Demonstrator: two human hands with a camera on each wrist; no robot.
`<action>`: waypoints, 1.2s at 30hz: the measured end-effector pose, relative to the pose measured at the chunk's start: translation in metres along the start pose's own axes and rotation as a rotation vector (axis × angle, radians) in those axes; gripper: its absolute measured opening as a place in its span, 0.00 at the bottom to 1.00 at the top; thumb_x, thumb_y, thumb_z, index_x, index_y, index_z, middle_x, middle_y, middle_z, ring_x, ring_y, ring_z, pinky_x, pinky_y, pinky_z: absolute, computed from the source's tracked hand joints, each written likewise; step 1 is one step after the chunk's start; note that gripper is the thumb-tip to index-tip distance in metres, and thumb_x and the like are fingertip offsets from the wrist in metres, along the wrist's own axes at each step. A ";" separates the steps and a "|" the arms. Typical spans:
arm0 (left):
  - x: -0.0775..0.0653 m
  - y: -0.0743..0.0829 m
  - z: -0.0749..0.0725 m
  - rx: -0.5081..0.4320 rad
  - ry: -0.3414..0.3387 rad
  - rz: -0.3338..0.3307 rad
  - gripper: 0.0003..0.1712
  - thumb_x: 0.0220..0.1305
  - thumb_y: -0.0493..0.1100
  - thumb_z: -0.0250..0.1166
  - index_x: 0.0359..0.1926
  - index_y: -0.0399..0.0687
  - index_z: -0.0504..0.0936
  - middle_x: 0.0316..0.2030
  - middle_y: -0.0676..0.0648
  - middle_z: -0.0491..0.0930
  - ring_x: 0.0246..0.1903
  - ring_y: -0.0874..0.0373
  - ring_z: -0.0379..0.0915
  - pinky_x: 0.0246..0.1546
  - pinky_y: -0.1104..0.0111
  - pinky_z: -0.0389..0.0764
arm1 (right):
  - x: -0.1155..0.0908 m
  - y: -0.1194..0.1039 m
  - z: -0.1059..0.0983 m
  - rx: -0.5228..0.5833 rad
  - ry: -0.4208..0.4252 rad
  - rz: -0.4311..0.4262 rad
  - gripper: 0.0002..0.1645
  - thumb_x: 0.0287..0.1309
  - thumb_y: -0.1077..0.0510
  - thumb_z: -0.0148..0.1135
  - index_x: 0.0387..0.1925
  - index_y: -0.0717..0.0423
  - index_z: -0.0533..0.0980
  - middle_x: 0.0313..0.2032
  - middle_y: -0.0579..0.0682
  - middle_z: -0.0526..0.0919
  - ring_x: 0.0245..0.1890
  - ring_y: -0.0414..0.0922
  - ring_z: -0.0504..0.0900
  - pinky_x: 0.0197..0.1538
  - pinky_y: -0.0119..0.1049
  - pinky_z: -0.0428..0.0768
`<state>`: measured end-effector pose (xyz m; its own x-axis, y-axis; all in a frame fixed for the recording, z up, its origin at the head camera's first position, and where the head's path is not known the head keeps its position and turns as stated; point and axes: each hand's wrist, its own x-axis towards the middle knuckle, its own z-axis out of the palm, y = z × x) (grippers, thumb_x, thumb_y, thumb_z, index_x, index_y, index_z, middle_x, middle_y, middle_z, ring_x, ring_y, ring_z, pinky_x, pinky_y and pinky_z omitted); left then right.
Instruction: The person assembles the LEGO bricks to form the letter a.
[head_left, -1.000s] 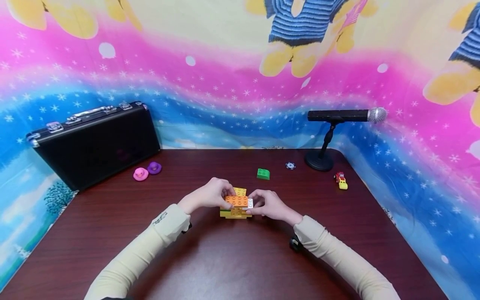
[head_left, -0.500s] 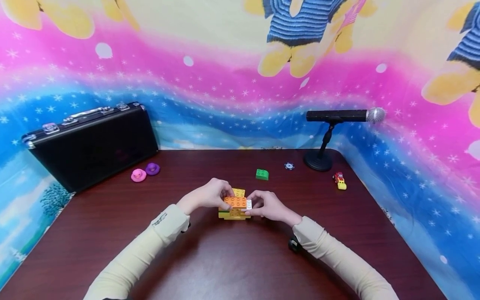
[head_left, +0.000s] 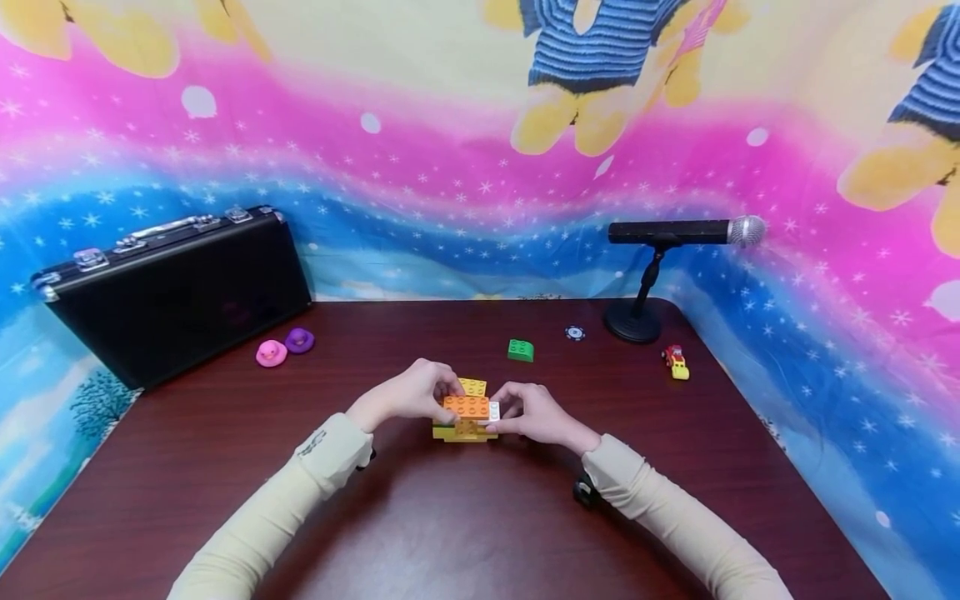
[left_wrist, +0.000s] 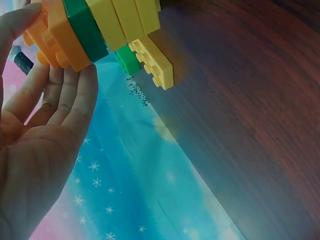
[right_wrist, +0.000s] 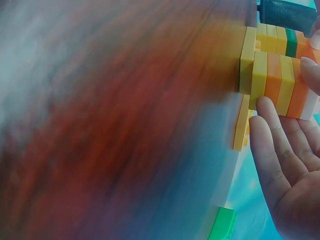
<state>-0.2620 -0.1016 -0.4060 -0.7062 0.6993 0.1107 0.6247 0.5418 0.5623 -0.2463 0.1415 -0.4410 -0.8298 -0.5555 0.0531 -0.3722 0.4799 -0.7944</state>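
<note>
A built-up stack of toy building bricks stands mid-table, topped by an orange brick [head_left: 468, 406] with a white brick [head_left: 493, 411] at its right end. My left hand [head_left: 420, 393] holds the orange brick at its left end, thumb in front and fingers behind. The left wrist view shows a green brick [left_wrist: 87, 32] and several yellow bricks [left_wrist: 125, 20] beneath it. My right hand [head_left: 538, 414] pinches the white brick, its lower fingers [right_wrist: 270, 112] close to the stack's side in the right wrist view. A yellow brick [head_left: 472, 387] shows behind. The hands hide parts of the stack.
A loose green brick [head_left: 521, 350] and a poker chip [head_left: 575, 333] lie farther back. Pink [head_left: 272, 353] and purple [head_left: 300, 340] rubber ducks sit by a black case [head_left: 180, 300] at left. A microphone on a stand [head_left: 636, 321] and a toy car [head_left: 676, 362] are at right.
The head view has shifted slightly, so everything sits a little farther left in it. Both hands keep their hold on the bricks, with no other visible change.
</note>
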 end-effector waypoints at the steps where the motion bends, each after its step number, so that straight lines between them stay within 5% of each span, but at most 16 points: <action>1: 0.000 0.000 0.000 0.001 -0.001 -0.001 0.16 0.42 0.46 0.73 0.35 0.48 0.81 0.32 0.56 0.78 0.27 0.64 0.72 0.30 0.74 0.76 | 0.000 0.000 0.000 0.000 0.000 -0.005 0.20 0.43 0.49 0.71 0.38 0.50 0.75 0.37 0.46 0.79 0.27 0.39 0.81 0.23 0.37 0.78; 12: -0.001 0.007 -0.002 0.019 -0.002 -0.021 0.16 0.42 0.44 0.74 0.34 0.46 0.82 0.31 0.54 0.78 0.26 0.62 0.72 0.29 0.74 0.76 | 0.001 -0.002 0.000 0.000 0.006 -0.021 0.18 0.43 0.52 0.71 0.38 0.51 0.75 0.38 0.46 0.80 0.28 0.37 0.82 0.30 0.33 0.79; 25: -0.002 0.011 -0.003 0.031 0.006 -0.021 0.15 0.42 0.44 0.73 0.34 0.46 0.82 0.31 0.53 0.77 0.28 0.58 0.74 0.28 0.74 0.74 | 0.000 -0.005 -0.002 0.022 -0.004 -0.022 0.20 0.43 0.53 0.71 0.38 0.54 0.75 0.36 0.49 0.80 0.28 0.39 0.82 0.24 0.35 0.78; 31: -0.006 0.008 0.000 0.075 0.048 0.021 0.16 0.44 0.46 0.72 0.36 0.45 0.82 0.32 0.53 0.77 0.28 0.62 0.73 0.29 0.75 0.75 | 0.000 -0.006 -0.002 -0.069 0.005 -0.078 0.29 0.43 0.48 0.70 0.48 0.54 0.74 0.39 0.47 0.79 0.28 0.36 0.80 0.34 0.29 0.78; 36: -0.013 0.005 0.003 0.064 0.052 0.045 0.21 0.44 0.47 0.72 0.40 0.45 0.82 0.32 0.54 0.75 0.29 0.64 0.73 0.31 0.74 0.76 | 0.002 -0.006 0.000 -0.136 0.010 -0.118 0.27 0.45 0.42 0.67 0.46 0.49 0.76 0.39 0.43 0.80 0.27 0.33 0.80 0.33 0.27 0.78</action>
<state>-0.2485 -0.1069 -0.4067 -0.6920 0.6995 0.1783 0.6752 0.5400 0.5025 -0.2456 0.1374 -0.4366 -0.7808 -0.6071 0.1475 -0.5193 0.4994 -0.6935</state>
